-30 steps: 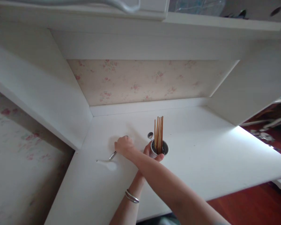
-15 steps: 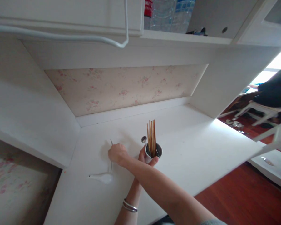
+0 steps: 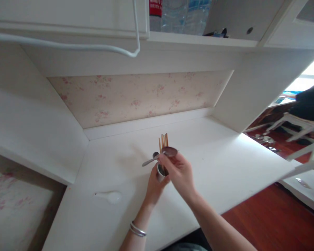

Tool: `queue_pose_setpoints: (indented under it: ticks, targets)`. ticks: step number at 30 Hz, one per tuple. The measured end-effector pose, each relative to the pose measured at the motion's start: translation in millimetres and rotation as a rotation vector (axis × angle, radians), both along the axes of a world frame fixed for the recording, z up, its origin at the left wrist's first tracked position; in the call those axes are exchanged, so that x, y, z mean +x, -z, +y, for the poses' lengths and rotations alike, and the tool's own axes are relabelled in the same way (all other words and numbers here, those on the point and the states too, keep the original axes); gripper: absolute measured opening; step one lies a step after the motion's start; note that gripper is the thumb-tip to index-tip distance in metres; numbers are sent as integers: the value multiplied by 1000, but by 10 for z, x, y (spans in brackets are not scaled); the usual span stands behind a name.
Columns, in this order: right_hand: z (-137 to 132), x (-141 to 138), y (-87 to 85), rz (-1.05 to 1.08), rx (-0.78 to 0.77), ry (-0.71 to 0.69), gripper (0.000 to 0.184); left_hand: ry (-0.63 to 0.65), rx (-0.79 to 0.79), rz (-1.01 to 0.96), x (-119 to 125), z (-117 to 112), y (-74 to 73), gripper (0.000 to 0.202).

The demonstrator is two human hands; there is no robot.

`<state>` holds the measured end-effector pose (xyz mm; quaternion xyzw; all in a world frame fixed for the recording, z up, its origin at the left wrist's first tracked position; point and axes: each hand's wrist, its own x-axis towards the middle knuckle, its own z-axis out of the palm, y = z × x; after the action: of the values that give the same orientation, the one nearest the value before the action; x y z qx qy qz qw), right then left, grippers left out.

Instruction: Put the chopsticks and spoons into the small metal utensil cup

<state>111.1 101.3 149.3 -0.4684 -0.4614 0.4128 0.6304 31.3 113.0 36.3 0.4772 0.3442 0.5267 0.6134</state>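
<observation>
My left hand (image 3: 155, 184) is wrapped round a small white cup (image 3: 160, 175) that stands over the white desk. Several wooden chopsticks (image 3: 163, 140) and a small metal spoon (image 3: 155, 154) stick up out of the cup. Above the rim, my right hand (image 3: 179, 170) pinches a larger metal spoon (image 3: 170, 151) near its bowl, with the handle pointing left. That hand covers part of the cup and the chopsticks. A white soup spoon (image 3: 112, 197) lies on the desk to the left of my left hand.
The white desk (image 3: 214, 150) has side panels and a low back ledge. Overhead, a shelf holds plastic bottles (image 3: 174, 15), and a white cable (image 3: 94, 47) hangs in front. At the right are a white stool (image 3: 300, 123), a person in dark clothing (image 3: 311, 103) and the red floor (image 3: 253, 219).
My right hand has lifted the metal spoon off the desk at the left and carried it right, over the cup. My left hand still holds the cup.
</observation>
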Motion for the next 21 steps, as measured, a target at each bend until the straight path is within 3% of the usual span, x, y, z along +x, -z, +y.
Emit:
queue_pose_setpoints:
  ticks: [3,7,14,17,21]
  targets:
    - [120,460,92,60,-56,152,24,9,47,-51,55,-67,3,70]
    - [284,790,337,3,-175,165,24,-23,51,-9,71,-93,74,66]
    - [322,635,716,-166,-242,48,21,-45,47,13,61,-71,148,67]
    - [294,548,819,-62,-250,40,19,-65,50,8,68,-67,169,68]
    - [266,523,916,90,-312,-2,34,-84,53,38,64,-68,185,70]
